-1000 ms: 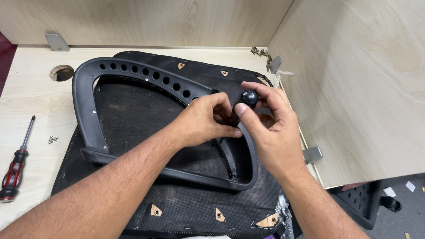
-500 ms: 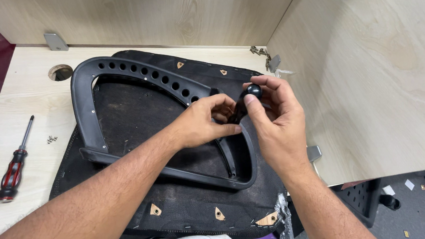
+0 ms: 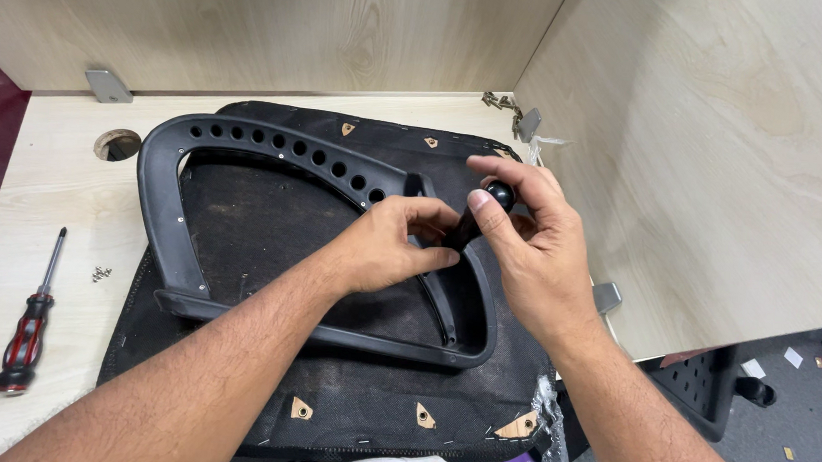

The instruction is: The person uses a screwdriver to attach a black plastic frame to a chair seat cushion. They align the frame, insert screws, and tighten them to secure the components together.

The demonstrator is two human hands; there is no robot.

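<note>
Right hand (image 3: 535, 254) pinching black knob (image 3: 498, 195) at thumb and fingertips; left hand (image 3: 395, 249) gripping the stem below, over black plastic frame (image 3: 166, 214) on upturned seat pad (image 3: 371, 392). Best kept square to the hole, left bracing. Screwdriver (image 3: 30, 330) well apart, far left.

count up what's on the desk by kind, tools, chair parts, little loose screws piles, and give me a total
Screwdriver: 1
Seat base: 1
Armrest frame: 1
Black knob in right hand, steadied by left hand: 1
Loose screw piles: 1
Total: 5
</note>
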